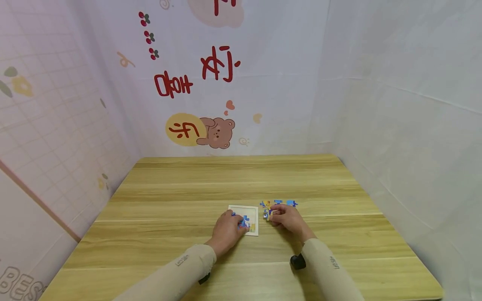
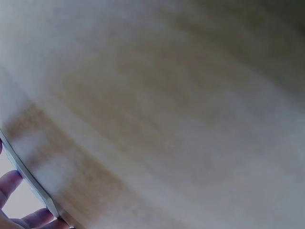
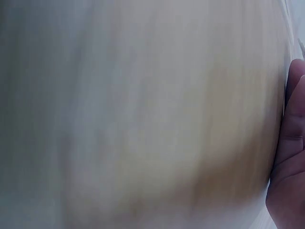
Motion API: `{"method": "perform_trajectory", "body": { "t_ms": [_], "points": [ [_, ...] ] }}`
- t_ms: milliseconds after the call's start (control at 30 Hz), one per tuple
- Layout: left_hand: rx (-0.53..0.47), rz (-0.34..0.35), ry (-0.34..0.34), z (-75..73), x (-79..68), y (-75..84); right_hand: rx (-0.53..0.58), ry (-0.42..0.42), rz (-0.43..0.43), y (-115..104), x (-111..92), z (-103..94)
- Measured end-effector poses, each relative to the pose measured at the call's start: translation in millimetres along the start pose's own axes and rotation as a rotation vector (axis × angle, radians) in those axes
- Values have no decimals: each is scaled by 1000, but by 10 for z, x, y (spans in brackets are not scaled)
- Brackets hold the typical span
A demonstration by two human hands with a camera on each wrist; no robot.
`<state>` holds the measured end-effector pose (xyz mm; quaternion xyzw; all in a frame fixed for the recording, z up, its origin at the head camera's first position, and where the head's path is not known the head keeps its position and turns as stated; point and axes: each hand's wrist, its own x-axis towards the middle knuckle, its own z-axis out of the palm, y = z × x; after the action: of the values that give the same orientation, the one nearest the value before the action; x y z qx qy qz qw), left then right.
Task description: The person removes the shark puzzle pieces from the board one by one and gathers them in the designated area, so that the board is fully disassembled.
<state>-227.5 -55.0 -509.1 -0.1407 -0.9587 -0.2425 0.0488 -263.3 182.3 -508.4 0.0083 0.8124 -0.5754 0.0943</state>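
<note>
A small square puzzle tray (image 1: 243, 206) with a pale border lies on the table, with some blue and yellow jigsaw pieces (image 1: 246, 219) inside it. My left hand (image 1: 226, 230) rests over the tray's left side, its thumb and fingers spread around these pieces. In the left wrist view, fingers (image 2: 35, 218) touch the tray's edge (image 2: 29, 179). Just right of the tray, my right hand (image 1: 289, 218) pinches a yellow and purple puzzle piece (image 1: 270, 212) between thumb and fingers, low over the table. In the right wrist view only part of this hand (image 3: 290, 148) shows at the edge.
Several loose puzzle pieces (image 1: 291, 203) lie beyond and beside the right hand. All of this is on a wood-grain table (image 1: 180, 184). Printed cloth (image 1: 278, 83) hangs behind the table and along both sides.
</note>
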Motion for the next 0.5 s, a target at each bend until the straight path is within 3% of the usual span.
{"method": "perform_trajectory", "body": {
  "t_ms": [500],
  "points": [
    [-2,-1,-2,-4,-3,7,-70,-24,40,3,48,-42]
  ]
}}
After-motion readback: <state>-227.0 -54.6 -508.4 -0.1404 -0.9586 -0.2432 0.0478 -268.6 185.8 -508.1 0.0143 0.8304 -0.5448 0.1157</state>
